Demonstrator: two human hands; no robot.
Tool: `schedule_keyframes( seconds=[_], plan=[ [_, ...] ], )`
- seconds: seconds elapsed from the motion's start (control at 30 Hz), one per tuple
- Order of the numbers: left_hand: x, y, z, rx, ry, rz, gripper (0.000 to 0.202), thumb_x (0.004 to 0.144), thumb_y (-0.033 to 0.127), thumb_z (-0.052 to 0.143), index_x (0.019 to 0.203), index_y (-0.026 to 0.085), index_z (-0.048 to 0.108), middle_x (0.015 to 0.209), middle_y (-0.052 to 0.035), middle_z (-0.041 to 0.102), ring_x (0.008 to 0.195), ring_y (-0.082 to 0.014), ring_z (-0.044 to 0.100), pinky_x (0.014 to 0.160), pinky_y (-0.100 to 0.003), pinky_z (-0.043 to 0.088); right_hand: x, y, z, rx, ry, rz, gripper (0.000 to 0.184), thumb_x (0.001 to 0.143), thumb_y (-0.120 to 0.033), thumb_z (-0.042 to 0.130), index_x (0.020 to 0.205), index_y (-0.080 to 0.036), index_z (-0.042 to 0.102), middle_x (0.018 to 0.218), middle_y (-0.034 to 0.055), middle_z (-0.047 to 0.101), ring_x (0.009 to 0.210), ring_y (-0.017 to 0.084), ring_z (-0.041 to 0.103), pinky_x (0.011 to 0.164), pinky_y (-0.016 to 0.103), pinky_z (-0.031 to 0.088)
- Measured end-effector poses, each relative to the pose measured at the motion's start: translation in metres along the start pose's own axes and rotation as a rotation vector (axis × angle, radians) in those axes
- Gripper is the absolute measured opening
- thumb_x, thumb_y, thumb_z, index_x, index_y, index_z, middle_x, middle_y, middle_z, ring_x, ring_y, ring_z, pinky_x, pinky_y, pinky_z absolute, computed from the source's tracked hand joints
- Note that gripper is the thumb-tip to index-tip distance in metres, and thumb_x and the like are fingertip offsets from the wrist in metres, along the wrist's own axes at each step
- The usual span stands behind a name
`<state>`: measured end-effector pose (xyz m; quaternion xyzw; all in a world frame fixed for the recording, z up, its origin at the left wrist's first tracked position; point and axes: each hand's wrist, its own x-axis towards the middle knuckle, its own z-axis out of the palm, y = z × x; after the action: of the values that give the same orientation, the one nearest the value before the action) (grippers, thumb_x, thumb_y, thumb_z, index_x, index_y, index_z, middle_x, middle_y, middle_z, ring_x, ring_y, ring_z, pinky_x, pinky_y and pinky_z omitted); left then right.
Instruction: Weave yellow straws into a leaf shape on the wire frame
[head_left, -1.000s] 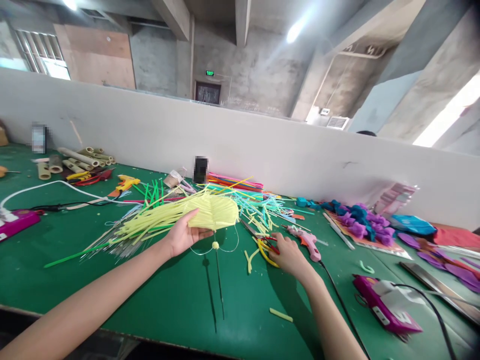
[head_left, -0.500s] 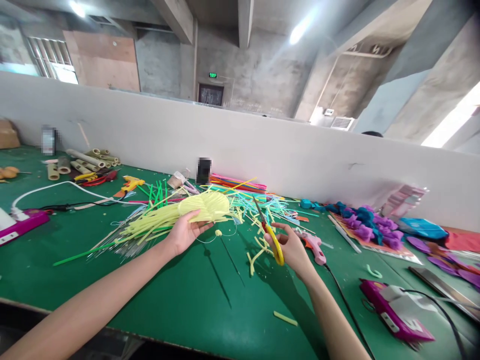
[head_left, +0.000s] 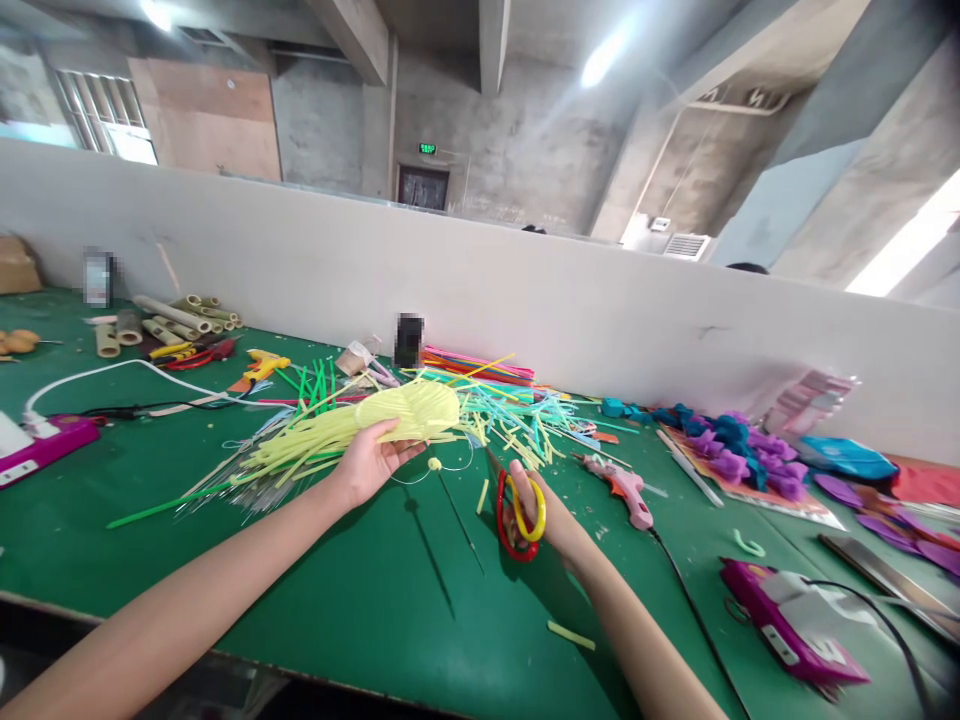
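My left hand [head_left: 375, 462] grips a pale-yellow rounded piece made of fuzzy pipe cleaners [head_left: 409, 408], over a bundle of yellow pipe cleaners [head_left: 300, 445]. Below it, a thin wire with a small yellow ball [head_left: 435, 464] and a slim rod [head_left: 461, 525] hang or lie; I cannot tell which. To the right, my right hand [head_left: 534, 505] has its fingers through the red and yellow handles of a pair of scissors [head_left: 517, 540]. The blades point toward the cut yellow pieces, apart from the rounded piece. A short yellow scrap [head_left: 482, 497] lies left of the handles.
A pink glue gun [head_left: 626, 490] with its cord lies at right, near a purple power strip [head_left: 795, 620]. Behind are colored pipe cleaners [head_left: 480, 365] and a white partition [head_left: 600, 310]. A yellow glue gun [head_left: 264, 367] and bamboo tubes [head_left: 176, 320] are at left.
My right hand with the scissors has moved left and turned, so both handle loops show. Cut yellow pieces have shifted back toward the pile. My left hand has hardly moved.
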<state>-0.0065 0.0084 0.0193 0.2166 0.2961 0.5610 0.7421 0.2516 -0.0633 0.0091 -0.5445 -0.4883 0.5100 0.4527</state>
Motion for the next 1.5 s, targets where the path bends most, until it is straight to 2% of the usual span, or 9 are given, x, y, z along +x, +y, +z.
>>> schedule_keyframes(
  seconds=[0.1, 0.17, 0.33, 0.43, 0.57, 0.77, 0.9, 1.23, 1.5],
  plan=[
    [0.001, 0.000, -0.001, -0.001, -0.010, -0.003, 0.027, 0.086, 0.010, 0.051, 0.110, 0.005, 0.060, 0.089, -0.0151, 0.075, 0.077, -0.0246, 0.073, 0.076, -0.038, 0.062, -0.004, -0.004, 0.002, 0.033, -0.077, 0.195, 0.047, 0.079, -0.067, 0.056, 0.076, -0.020, 0.057, 0.057, 0.0054, 0.067, 0.042, 0.016, 0.060, 0.040, 0.026, 0.046],
    [0.002, 0.000, -0.002, 0.005, -0.017, -0.006, 0.026, 0.086, 0.011, 0.051, 0.109, 0.005, 0.061, 0.089, -0.0156, 0.075, 0.078, -0.0249, 0.073, 0.076, -0.037, 0.062, -0.004, -0.006, 0.003, 0.150, -0.077, 0.194, 0.047, 0.079, -0.066, 0.058, 0.082, -0.019, 0.059, 0.069, 0.0094, 0.071, 0.054, 0.018, 0.067, 0.050, 0.027, 0.053],
    [0.003, 0.000, -0.003, 0.001, -0.035, -0.001, 0.023, 0.086, 0.010, 0.051, 0.106, 0.005, 0.061, 0.090, -0.0159, 0.075, 0.078, -0.0250, 0.073, 0.077, -0.038, 0.061, 0.000, -0.008, 0.001, 0.288, 0.093, -0.224, 0.051, 0.077, -0.059, 0.066, 0.111, -0.024, 0.052, 0.111, 0.0108, 0.068, 0.102, 0.023, 0.066, 0.090, 0.036, 0.051],
    [0.004, 0.000, -0.003, -0.024, -0.038, -0.003, 0.022, 0.086, 0.010, 0.052, 0.105, 0.005, 0.061, 0.091, -0.0162, 0.075, 0.078, -0.0251, 0.073, 0.077, -0.038, 0.061, 0.001, -0.003, -0.001, 0.170, 0.186, -0.422, 0.063, 0.073, -0.059, 0.068, 0.122, -0.028, 0.043, 0.121, 0.0098, 0.060, 0.116, 0.024, 0.056, 0.098, 0.038, 0.045],
    [0.003, 0.000, -0.003, -0.026, -0.043, -0.018, 0.027, 0.086, 0.010, 0.052, 0.112, 0.005, 0.059, 0.092, -0.0163, 0.075, 0.079, -0.0252, 0.073, 0.076, -0.038, 0.062, 0.004, 0.007, 0.003, -0.062, 0.214, -0.467, 0.089, 0.060, -0.052, 0.078, 0.132, -0.028, 0.030, 0.115, 0.0083, 0.055, 0.111, 0.025, 0.054, 0.091, 0.037, 0.047],
    [0.001, 0.000, -0.002, -0.064, -0.033, 0.012, 0.023, 0.088, 0.013, 0.052, 0.107, 0.004, 0.061, 0.093, -0.0168, 0.074, 0.080, -0.0243, 0.073, 0.076, -0.036, 0.062, -0.005, 0.009, 0.016, -0.626, 0.268, -0.504, 0.045, 0.080, -0.033, 0.060, 0.122, -0.027, 0.045, 0.089, 0.0017, 0.056, 0.071, 0.017, 0.055, 0.064, 0.029, 0.045],
    [0.000, 0.001, 0.000, -0.113, -0.067, 0.005, 0.023, 0.091, 0.016, 0.049, 0.105, 0.004, 0.063, 0.092, -0.0156, 0.075, 0.080, -0.0225, 0.073, 0.077, -0.035, 0.062, -0.013, 0.005, 0.020, -0.996, 0.307, -0.569, 0.050, 0.074, -0.026, 0.061, 0.123, -0.026, 0.048, 0.098, 0.0035, 0.061, 0.077, 0.019, 0.059, 0.060, 0.027, 0.041],
    [-0.012, -0.004, 0.007, -0.061, -0.151, -0.066, 0.028, 0.091, 0.015, 0.049, 0.113, 0.003, 0.062, 0.103, -0.0185, 0.073, 0.090, -0.0255, 0.072, 0.084, -0.036, 0.060, -0.007, 0.009, 0.021, -1.079, 0.401, -0.529, 0.050, 0.077, -0.030, 0.059, 0.124, -0.022, 0.044, 0.102, 0.0039, 0.066, 0.082, 0.021, 0.065, 0.062, 0.027, 0.045],
    [-0.011, -0.005, 0.003, -0.083, -0.130, -0.107, 0.034, 0.090, 0.016, 0.051, 0.120, 0.001, 0.057, 0.105, -0.0218, 0.072, 0.095, -0.0297, 0.071, 0.087, -0.040, 0.058, -0.005, 0.003, 0.016, -1.083, 0.441, -0.513, 0.047, 0.079, -0.035, 0.059, 0.122, -0.022, 0.045, 0.104, 0.0043, 0.067, 0.084, 0.020, 0.066, 0.063, 0.027, 0.046]
  ],
)
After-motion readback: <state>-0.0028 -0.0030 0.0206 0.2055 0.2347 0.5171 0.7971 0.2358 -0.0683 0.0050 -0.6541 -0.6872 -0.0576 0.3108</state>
